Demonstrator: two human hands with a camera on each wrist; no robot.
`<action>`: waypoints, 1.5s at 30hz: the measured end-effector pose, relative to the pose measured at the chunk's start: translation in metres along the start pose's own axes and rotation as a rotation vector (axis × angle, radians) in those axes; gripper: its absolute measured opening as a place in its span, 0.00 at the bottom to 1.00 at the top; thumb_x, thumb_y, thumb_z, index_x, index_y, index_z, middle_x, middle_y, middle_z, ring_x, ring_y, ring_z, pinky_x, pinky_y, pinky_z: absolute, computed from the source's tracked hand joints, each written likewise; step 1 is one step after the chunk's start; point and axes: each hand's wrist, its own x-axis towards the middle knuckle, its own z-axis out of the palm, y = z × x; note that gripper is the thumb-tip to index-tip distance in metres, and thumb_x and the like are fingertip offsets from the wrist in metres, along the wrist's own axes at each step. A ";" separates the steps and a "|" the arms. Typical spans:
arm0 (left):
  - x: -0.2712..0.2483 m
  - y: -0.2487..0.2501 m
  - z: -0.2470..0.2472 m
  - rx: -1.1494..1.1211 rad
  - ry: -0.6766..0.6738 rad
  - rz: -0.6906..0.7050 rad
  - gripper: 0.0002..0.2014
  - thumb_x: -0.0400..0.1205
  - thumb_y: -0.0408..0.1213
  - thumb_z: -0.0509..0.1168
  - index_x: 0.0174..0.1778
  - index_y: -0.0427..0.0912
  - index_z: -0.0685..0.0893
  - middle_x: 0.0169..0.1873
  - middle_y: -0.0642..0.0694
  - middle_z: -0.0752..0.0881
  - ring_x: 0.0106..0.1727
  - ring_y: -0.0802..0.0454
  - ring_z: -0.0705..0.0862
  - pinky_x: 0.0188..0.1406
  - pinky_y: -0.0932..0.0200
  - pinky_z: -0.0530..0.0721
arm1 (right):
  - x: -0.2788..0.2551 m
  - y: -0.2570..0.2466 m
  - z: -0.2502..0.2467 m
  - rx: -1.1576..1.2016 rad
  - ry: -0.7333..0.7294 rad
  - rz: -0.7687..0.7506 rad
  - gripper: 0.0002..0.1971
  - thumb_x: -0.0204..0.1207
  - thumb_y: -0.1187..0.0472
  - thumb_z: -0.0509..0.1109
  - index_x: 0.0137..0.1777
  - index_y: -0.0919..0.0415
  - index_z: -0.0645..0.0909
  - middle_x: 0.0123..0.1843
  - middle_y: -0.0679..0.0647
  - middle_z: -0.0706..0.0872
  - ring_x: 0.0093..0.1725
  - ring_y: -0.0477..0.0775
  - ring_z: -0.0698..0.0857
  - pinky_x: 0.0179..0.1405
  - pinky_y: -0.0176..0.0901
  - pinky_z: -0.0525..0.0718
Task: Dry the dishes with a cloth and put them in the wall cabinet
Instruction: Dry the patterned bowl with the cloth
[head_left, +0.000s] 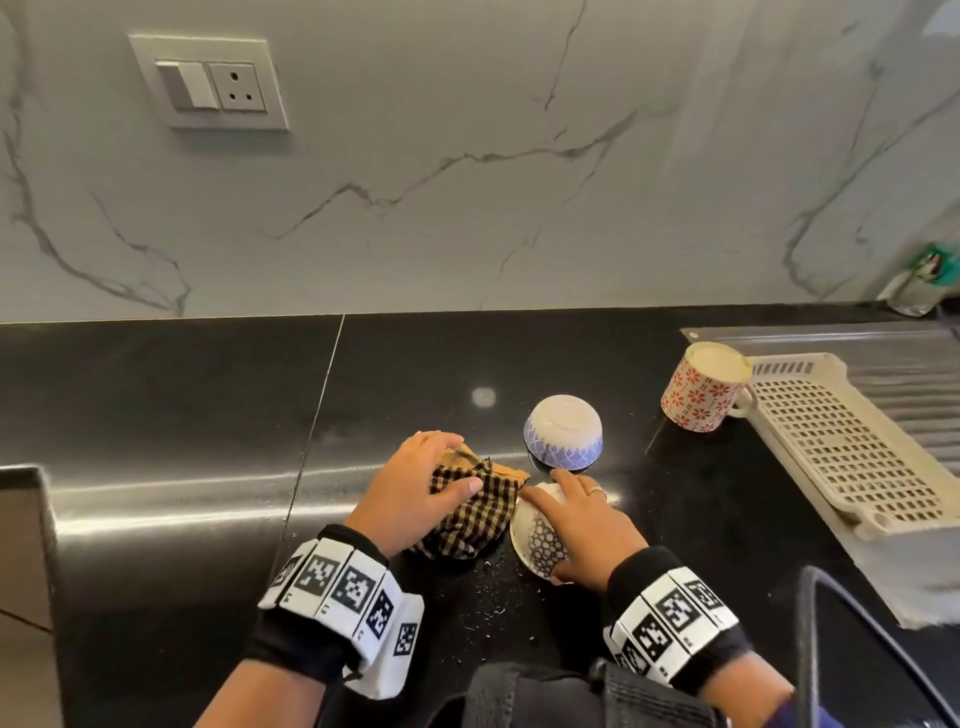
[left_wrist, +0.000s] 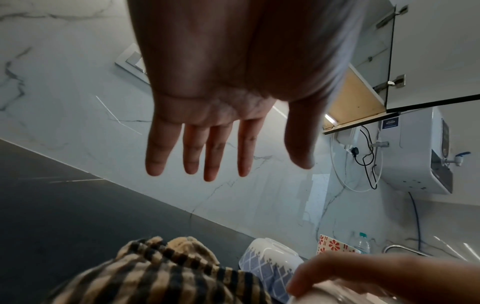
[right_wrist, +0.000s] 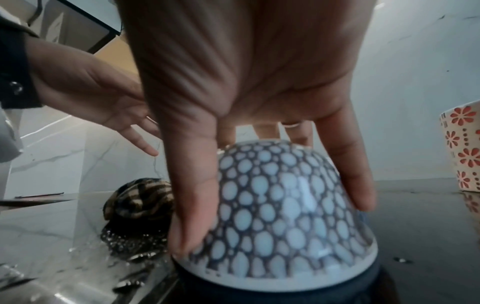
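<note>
The right hand clasps an upturned spotted bowl, thumb and fingers curled down its sides, rim tilted just off the black counter. Just left of it the left hand, fingers straight and spread, hovers over the checked cloth, heaped on the counter; whether it touches is unclear. Beyond the right fingertips stands a second upturned bowl, blue-patterned; farther right, one flowered mug touches a slotted tray. Bare counter opens to the left. An open wall cabinet is cut off overhead.
</note>
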 end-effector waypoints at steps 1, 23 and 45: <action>-0.001 0.001 0.001 -0.011 0.014 0.015 0.22 0.80 0.43 0.65 0.70 0.44 0.72 0.68 0.49 0.76 0.68 0.57 0.73 0.66 0.66 0.68 | 0.001 0.001 0.001 0.018 0.021 0.006 0.44 0.68 0.56 0.76 0.79 0.43 0.53 0.79 0.56 0.53 0.78 0.65 0.55 0.68 0.59 0.75; -0.022 -0.001 -0.009 -0.546 0.160 0.314 0.11 0.74 0.42 0.67 0.49 0.58 0.87 0.46 0.78 0.84 0.59 0.80 0.76 0.69 0.76 0.66 | 0.002 -0.052 -0.056 1.986 -0.144 0.001 0.34 0.66 0.40 0.63 0.66 0.64 0.76 0.60 0.67 0.85 0.47 0.60 0.89 0.47 0.54 0.88; -0.048 -0.072 -0.043 -1.132 0.405 0.007 0.15 0.73 0.37 0.63 0.52 0.36 0.85 0.47 0.43 0.90 0.53 0.50 0.86 0.57 0.58 0.83 | 0.063 -0.099 0.004 -0.009 0.102 -0.039 0.17 0.79 0.66 0.58 0.67 0.56 0.70 0.73 0.58 0.71 0.70 0.59 0.75 0.55 0.46 0.75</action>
